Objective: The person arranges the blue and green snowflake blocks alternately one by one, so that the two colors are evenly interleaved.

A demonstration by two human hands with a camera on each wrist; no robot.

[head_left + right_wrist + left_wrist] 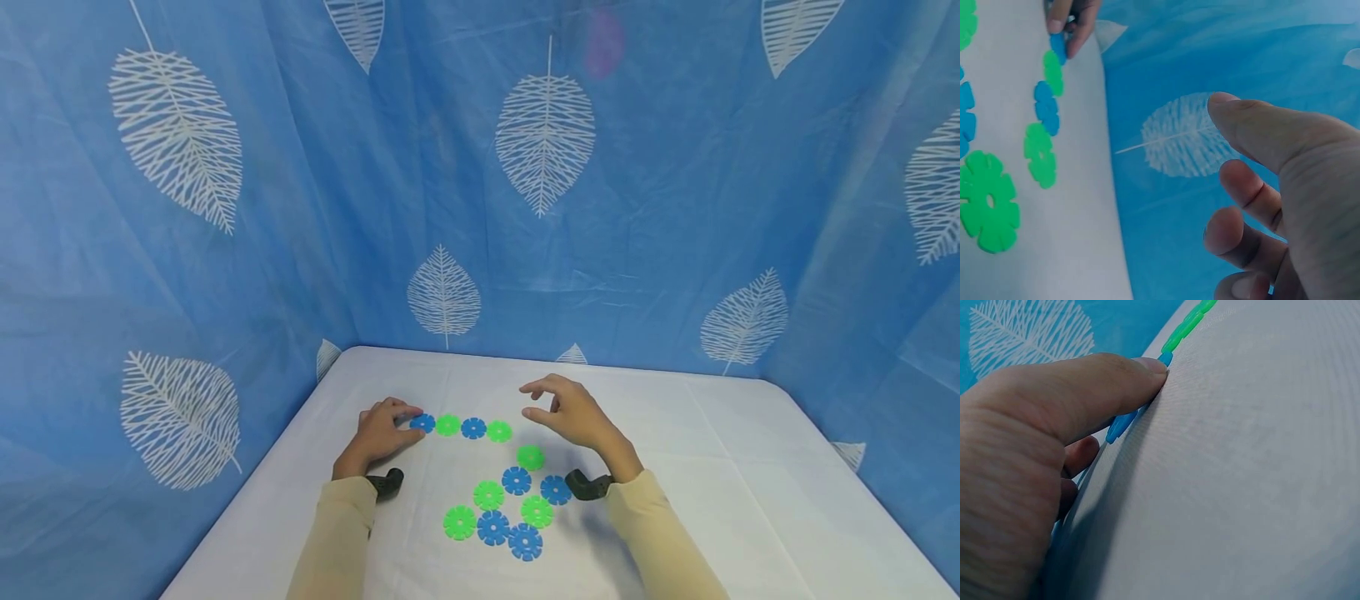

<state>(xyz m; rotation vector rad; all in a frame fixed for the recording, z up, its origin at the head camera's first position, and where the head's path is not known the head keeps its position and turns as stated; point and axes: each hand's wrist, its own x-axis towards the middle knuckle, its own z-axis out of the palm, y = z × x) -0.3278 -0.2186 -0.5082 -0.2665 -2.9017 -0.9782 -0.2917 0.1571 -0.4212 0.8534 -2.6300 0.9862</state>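
- Left hand (382,432), left of frame centre: thumb and forefinger pinching blue disc (424,423), left end of four-disc row (468,428).
- Right hand (574,412), right of centre: raised, thumb and forefinger apart.
- Lower centre: green and blue discs (529,517).

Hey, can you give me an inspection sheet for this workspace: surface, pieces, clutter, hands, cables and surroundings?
Surface: white-covered table, faint crease lines showing.
Job's things: twelve flat notched discs; a row of four, blue, green, blue, green from the left in the head view, and a loose group of eight nearer the person, four green and four blue.
Clutter: nothing seen.
Left hand: thumb and a finger at the leftmost blue disc.
Right hand: raised, fingers apart, holding nothing.
Wrists: a dark device on each.
Cables: nothing seen.
Surroundings: blue curtain with white leaf prints, behind and on both sides.
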